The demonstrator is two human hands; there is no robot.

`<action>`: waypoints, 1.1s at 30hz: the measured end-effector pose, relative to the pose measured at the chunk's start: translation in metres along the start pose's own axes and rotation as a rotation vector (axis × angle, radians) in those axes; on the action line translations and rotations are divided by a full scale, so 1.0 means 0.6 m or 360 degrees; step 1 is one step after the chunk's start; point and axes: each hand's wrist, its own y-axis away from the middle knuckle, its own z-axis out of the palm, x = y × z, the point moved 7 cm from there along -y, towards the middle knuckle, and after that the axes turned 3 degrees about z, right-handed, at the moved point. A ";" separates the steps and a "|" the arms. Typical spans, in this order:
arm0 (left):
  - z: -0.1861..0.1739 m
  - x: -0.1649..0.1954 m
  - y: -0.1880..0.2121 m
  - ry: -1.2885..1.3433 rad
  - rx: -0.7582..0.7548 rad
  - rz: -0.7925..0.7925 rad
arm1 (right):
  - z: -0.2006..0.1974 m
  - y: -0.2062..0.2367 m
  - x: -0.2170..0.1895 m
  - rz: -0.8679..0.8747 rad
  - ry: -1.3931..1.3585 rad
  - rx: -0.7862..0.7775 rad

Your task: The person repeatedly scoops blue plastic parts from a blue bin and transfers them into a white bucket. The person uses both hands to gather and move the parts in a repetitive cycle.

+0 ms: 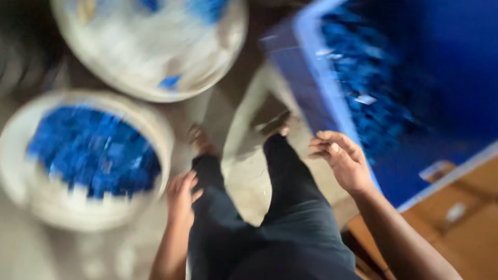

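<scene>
The picture is blurred by motion. My left hand hangs beside my left leg, fingers loosely apart, holding nothing, close to the rim of a white bucket filled with small blue pieces. My right hand is raised with fingers curled and apart, empty, right at the near edge of a large blue crate that holds several blue pieces. My legs in dark trousers and bare feet show between the two hands.
A second white bucket, mostly white inside with a few blue bits, stands at the top. Brown cardboard lies under the crate at the lower right. The floor is pale and worn.
</scene>
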 end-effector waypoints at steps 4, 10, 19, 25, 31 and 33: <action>0.230 0.118 0.086 -0.0058 -0.0254 0.0516 | -0.244 0.037 -0.023 -0.0162 -0.0303 0.0607; 0.595 0.286 0.242 -0.0199 -0.0884 0.1243 | -0.470 0.034 -0.011 0.0227 -0.0198 0.0758; 1.059 0.306 0.047 -0.1331 -0.1013 0.1390 | -0.629 -0.152 -0.011 0.0282 -0.0150 0.0998; 1.180 0.284 -0.079 -0.1797 -0.0900 0.1207 | -0.678 -0.303 -0.152 -0.0255 0.1034 0.1051; 1.203 0.260 -0.124 -0.1899 -0.0820 0.1663 | -0.692 -0.424 -0.180 0.0323 0.1435 0.0861; 1.212 0.256 -0.126 -0.2048 -0.0742 0.1815 | -0.675 -0.442 -0.199 0.0195 0.1609 0.0852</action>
